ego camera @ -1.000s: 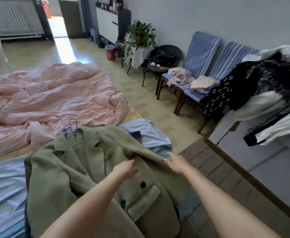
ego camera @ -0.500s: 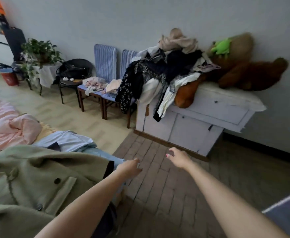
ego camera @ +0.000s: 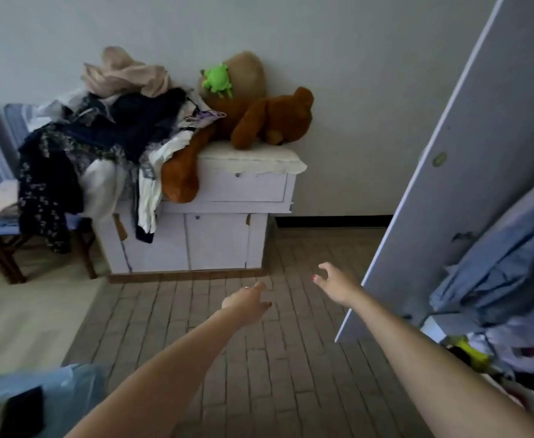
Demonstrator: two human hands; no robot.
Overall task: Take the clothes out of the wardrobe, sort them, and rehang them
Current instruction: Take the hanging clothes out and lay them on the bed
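Clothes point(ego camera: 107, 134) in soft rumpled heap on cabinet point(ego camera: 227, 191)

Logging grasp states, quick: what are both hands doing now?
Left hand: open, holding nothing.
Right hand: open, fingers loosely curled, holding nothing.

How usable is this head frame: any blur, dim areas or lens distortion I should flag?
Head view: dim overall, with the wall and brick floor dull; soft motion blur on the left hand and right hand, and on the clothes pile; wide-angle distortion tilts the wardrobe door steeply; no glare visible.
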